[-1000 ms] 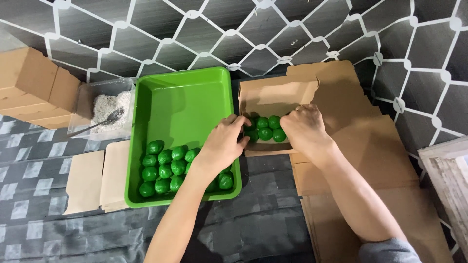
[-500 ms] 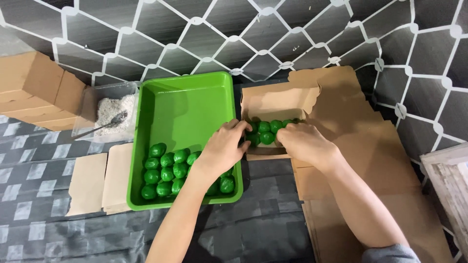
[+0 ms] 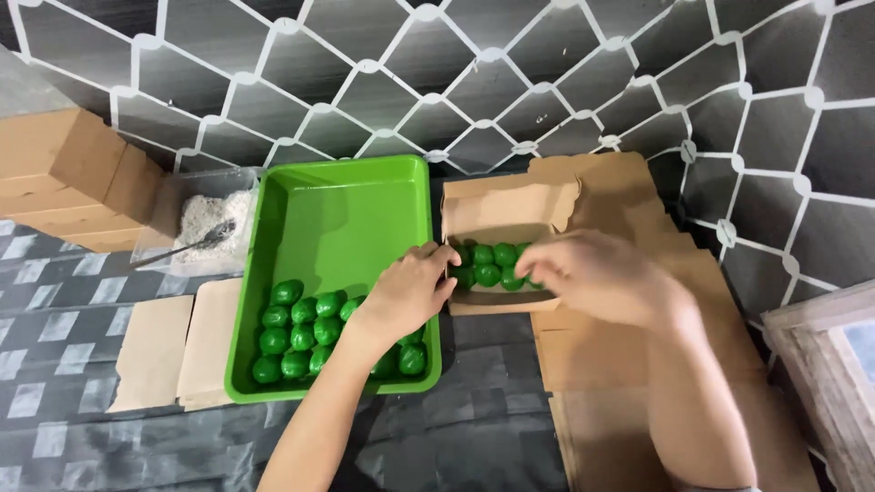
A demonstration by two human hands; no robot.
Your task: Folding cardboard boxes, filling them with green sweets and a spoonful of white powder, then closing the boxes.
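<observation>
Presently, small brown cardboard box (image 3: 507, 219) at frame centre, long axis left to right, lid flap upright behind, glossy round green balls (image 3: 487, 264) inside, your left hand (image 3: 407, 290) cupping its left end, your right hand (image 3: 602, 276) loosely curled over balls, smooth green plastic tray (image 3: 339, 211) alongside.

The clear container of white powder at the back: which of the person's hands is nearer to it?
Left. The left hand is over the green tray's right edge, right of the powder container. The right hand is farther right, over the small cardboard box.
</observation>
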